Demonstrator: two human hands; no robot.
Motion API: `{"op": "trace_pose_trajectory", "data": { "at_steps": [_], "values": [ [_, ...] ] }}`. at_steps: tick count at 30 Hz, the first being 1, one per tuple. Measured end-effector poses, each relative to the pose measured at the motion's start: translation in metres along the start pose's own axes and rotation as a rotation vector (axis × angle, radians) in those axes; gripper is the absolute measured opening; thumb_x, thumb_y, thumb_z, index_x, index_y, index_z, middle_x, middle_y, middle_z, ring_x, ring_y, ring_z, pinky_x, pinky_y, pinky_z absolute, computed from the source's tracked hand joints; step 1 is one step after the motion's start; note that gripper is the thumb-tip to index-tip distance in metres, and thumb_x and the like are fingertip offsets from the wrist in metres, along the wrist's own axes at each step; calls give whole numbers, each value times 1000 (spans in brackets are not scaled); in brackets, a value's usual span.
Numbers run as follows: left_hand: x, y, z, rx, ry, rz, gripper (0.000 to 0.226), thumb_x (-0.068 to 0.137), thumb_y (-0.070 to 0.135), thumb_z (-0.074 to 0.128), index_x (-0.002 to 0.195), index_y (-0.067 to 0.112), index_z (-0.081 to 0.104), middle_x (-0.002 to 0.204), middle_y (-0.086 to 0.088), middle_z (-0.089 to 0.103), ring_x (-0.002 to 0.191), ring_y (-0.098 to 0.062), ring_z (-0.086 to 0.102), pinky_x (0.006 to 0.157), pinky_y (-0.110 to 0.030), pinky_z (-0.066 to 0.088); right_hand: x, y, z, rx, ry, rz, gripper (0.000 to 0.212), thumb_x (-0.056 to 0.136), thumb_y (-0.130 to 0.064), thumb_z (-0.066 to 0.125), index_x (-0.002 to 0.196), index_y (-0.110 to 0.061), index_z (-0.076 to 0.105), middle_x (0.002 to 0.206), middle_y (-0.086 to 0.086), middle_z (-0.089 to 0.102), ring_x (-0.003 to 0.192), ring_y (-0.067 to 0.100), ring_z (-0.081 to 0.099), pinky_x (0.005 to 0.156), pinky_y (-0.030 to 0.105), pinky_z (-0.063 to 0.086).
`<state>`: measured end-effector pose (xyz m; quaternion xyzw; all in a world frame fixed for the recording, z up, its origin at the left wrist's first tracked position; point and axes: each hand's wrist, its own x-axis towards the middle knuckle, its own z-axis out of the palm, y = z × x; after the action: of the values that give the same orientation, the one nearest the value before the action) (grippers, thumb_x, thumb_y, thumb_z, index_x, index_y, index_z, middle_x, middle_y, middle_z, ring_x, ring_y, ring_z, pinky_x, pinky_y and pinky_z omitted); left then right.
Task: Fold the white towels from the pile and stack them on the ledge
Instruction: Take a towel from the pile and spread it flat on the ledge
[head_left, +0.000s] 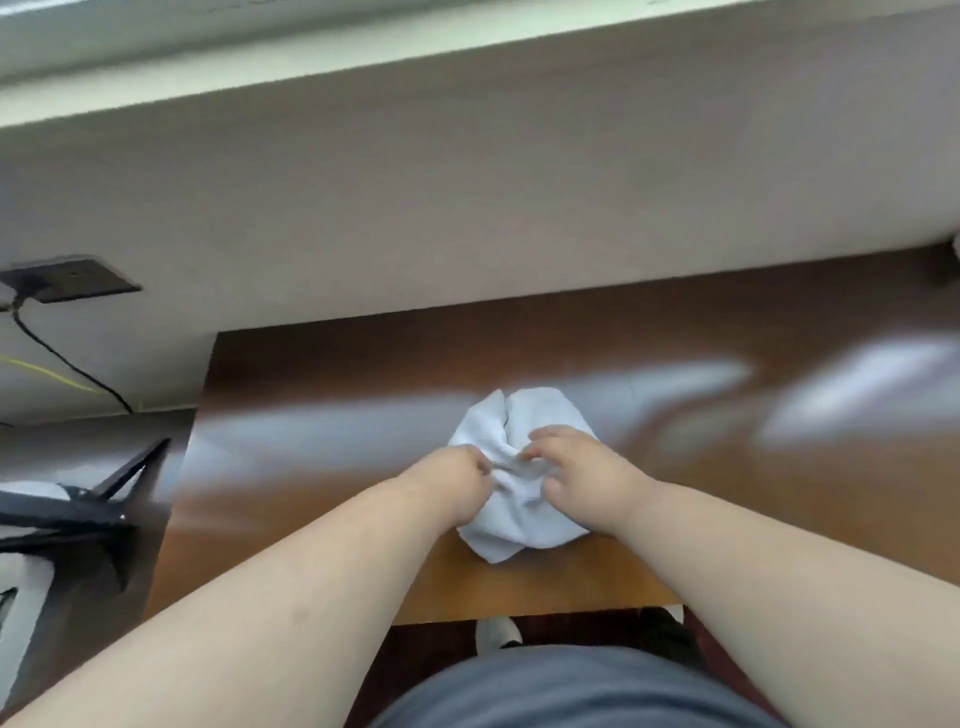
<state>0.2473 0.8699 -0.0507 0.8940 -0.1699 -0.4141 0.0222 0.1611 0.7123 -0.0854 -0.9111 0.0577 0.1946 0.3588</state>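
Note:
A crumpled white towel (524, 415) lies bunched on the glossy brown table (322, 467), near its front edge. My left hand (457, 480) grips the towel's left side with curled fingers. My right hand (571, 470) pinches the cloth on the right, fingers bent into the folds. Both hands meet over the middle of the towel and cover part of it. The pale ledge (363, 57) runs along the top of the view, above the beige wall. No pile of towels is in view.
A black wall socket (72, 278) with a black cable (67, 358) sits at the left. A black chair frame (78, 509) stands left of the table. A dark object (948, 265) shows at the right edge. My shoes (498, 634) show under the table.

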Motion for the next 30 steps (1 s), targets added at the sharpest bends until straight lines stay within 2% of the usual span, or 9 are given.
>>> {"op": "trace_pose_trajectory", "data": {
  "at_steps": [3,7,9,12,16,19,22,24,30],
  "values": [
    [14,8,0,-120,238,100,25,98,26,44,117,26,60,111,0,67,98,-21,64,86,-34,53,-12,19,-3,157,353,270,41,91,-15,54,132,-20,58,138,3,50,132,22,45,105,24,32],
    [30,30,1,-57,294,250,35,99,21,43,129,27,58,127,2,57,113,-19,57,91,-29,48,-16,38,2,432,229,657,63,90,-23,58,148,-15,36,131,8,56,108,26,58,81,30,45],
    [34,40,3,45,289,323,41,99,20,43,138,29,51,137,2,51,124,-19,49,96,-31,45,-16,41,8,503,198,732,65,87,-27,63,146,-13,40,119,7,64,102,25,60,79,29,45],
    [36,46,6,107,212,314,48,101,27,44,149,27,35,145,-1,45,120,-21,54,95,-31,45,-15,43,15,568,171,722,33,86,-26,61,113,-9,66,101,9,71,83,22,61,71,30,47],
    [38,55,-2,53,136,175,63,99,51,39,154,25,22,142,-3,51,122,-26,55,99,-36,44,-16,27,7,789,240,642,7,82,-22,60,84,-16,63,79,7,65,67,20,58,59,27,44],
    [29,65,-14,-50,87,83,73,91,68,38,149,24,33,132,-4,58,116,-27,58,99,-39,45,-16,16,-5,832,281,557,10,75,-28,59,82,-23,55,77,9,61,67,24,57,61,33,43],
    [21,76,-30,-169,98,156,44,93,57,47,108,20,63,95,-2,68,84,-21,62,73,-31,48,-20,5,-20,898,396,477,12,73,-29,63,81,-26,54,80,4,59,74,21,55,67,34,42],
    [17,80,-39,-288,168,213,30,95,47,51,95,20,64,83,2,65,75,-18,60,65,-30,45,-24,2,-28,1052,509,451,16,71,-29,69,80,-24,56,83,5,61,79,21,57,72,36,44],
    [6,84,-45,-510,284,294,22,89,48,62,95,26,60,86,8,63,74,-10,57,62,-27,42,-32,11,-49,1627,792,410,20,91,-2,63,97,-18,53,105,9,61,94,25,60,84,41,50]
  ]
}}
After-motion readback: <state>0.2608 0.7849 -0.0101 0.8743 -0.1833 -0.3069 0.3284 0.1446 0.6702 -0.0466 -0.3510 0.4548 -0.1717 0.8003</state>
